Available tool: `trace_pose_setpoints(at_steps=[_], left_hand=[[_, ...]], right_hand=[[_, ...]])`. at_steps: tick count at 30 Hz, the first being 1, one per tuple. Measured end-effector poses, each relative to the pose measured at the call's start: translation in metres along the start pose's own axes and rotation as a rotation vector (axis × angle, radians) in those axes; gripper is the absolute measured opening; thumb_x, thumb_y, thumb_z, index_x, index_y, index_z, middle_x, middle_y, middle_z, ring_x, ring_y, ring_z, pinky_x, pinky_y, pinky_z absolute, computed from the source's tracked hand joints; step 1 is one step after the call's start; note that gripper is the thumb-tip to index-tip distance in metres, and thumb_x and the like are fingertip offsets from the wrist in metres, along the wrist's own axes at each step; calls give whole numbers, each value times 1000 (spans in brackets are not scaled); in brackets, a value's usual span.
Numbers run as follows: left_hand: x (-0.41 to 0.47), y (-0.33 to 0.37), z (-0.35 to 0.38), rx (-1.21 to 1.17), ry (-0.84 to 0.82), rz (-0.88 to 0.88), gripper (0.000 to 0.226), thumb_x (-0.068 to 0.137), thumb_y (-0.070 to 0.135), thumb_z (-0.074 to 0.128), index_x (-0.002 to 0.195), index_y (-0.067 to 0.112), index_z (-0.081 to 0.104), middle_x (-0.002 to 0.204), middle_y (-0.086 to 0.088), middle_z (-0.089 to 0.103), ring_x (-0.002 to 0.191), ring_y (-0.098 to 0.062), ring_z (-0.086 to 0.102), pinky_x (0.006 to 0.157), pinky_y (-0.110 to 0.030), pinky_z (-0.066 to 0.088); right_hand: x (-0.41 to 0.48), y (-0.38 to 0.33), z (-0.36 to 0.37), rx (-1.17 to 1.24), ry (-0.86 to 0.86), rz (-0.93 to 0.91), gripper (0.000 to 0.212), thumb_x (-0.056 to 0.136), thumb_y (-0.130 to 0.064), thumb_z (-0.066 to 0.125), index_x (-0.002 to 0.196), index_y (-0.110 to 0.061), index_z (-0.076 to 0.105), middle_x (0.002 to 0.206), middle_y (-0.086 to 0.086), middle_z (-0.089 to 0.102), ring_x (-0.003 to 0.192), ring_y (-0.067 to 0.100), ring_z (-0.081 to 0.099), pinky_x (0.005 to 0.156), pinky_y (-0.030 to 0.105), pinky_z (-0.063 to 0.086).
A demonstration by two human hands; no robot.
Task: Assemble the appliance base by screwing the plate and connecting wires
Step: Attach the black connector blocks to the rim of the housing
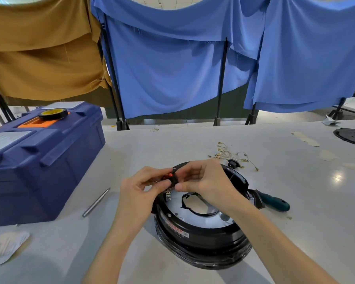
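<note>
Nearest: base (201,228), black, round, open side up on table (295,232); white inner ring and a black loop exposed.

Above its far-left rim: left hand (143,187) and right hand (203,181), fingertips of both pinching one small black part (173,178) with a red spot. Part held clear of table, just over the rim. Any wire attached to part: cannot tell.

Just right of base: screwdriver (275,201), green handle, lying flat, unheld.

Left of base: steel bit (96,202), loose on table. Beyond it: blue toolbox (39,160), tape roll (53,113) on lid.

Behind base: wires (232,154), brass-tipped, in a loose heap, unconnected as far as visible.

Far right: plate (353,136), black, flat on table, well apart from base.

Behind all: cloths (172,68), blue and brown, hung on stands.

Judgement: early stage. Small part being fitted or prepared; wires not yet joined; plate not yet set on or screwed. Bulk of work outstanding.
</note>
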State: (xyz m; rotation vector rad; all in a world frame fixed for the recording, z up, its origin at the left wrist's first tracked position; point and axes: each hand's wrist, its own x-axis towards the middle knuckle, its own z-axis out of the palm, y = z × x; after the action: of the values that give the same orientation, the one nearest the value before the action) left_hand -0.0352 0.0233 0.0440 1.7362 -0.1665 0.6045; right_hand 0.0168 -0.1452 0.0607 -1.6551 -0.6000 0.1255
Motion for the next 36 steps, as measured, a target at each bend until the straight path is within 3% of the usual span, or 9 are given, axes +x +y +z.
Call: trace_pose_setpoints(at_steps=[7, 10, 14, 18, 21, 25, 30, 32, 36], left_hand=[[-9, -7, -17, -269, 26, -251, 30, 81, 2, 70, 98, 25, 78, 88, -7, 77, 81, -16, 73, 71, -16, 53], [-11, -8, -19, -276, 24, -272, 24, 80, 9, 71, 97, 25, 79, 85, -8, 76, 74, -15, 72, 65, -13, 51], [-10, -8, -19, -267, 34, -242, 14, 73, 21, 75, 86, 20, 80, 80, -7, 76, 61, -9, 64, 58, -12, 46], [-13, -12, -24, -316, -55, -244, 31, 66, 14, 78, 97, 19, 78, 92, -11, 75, 81, -19, 71, 75, -20, 54], [-11, -14, -24, -239, 36, -203, 26, 68, 6, 76, 86, 24, 80, 84, -3, 73, 75, -9, 67, 71, -14, 52], [-9, -15, -27, -119, 113, -205, 26, 82, -3, 69, 82, 23, 76, 81, 4, 76, 70, -3, 67, 67, -12, 50], [-12, -23, -39, 215, 42, -177, 33, 75, -11, 72, 79, 21, 74, 72, 9, 73, 65, -5, 64, 63, -9, 46], [-13, -24, -38, 222, -12, -200, 33, 73, -16, 71, 75, 18, 74, 72, 6, 74, 67, -11, 66, 62, -9, 47], [-12, -25, -36, 187, -8, -217, 32, 72, -18, 70, 73, 14, 74, 72, 2, 74, 69, -17, 68, 64, -11, 50]], right_hand=[[1, 7, 12, -34, -35, 45, 30, 75, 20, 69, 101, 6, 69, 86, 23, 72, 69, 22, 70, 76, 28, 60], [1, 8, 15, -62, -26, 37, 31, 76, 18, 69, 103, 3, 70, 80, 14, 73, 68, 19, 70, 74, 26, 59], [1, 6, 19, -148, -44, -55, 43, 73, 7, 79, 104, -22, 73, 84, 6, 73, 71, 11, 69, 77, 22, 57], [5, 7, 26, -119, 17, -33, 27, 78, 3, 77, 99, -12, 75, 83, 11, 75, 77, 27, 73, 82, 40, 59], [7, 6, 28, -116, 4, -18, 10, 87, -1, 69, 94, -5, 75, 77, 12, 75, 72, 29, 72, 76, 36, 60], [6, 8, 31, -175, 10, 5, 9, 88, -6, 70, 95, -6, 76, 77, 7, 74, 73, 25, 71, 77, 33, 60], [6, 14, 16, -541, 3, 80, 27, 80, -6, 77, 106, -14, 75, 83, -12, 67, 75, -1, 60, 72, 15, 48], [4, 17, 15, -623, -71, 116, 38, 75, -12, 83, 110, -20, 73, 87, -18, 64, 78, -2, 56, 70, 11, 43], [6, 23, 18, -580, -93, 111, 53, 69, -18, 87, 118, -21, 68, 99, -8, 69, 93, 5, 61, 76, 17, 47]])
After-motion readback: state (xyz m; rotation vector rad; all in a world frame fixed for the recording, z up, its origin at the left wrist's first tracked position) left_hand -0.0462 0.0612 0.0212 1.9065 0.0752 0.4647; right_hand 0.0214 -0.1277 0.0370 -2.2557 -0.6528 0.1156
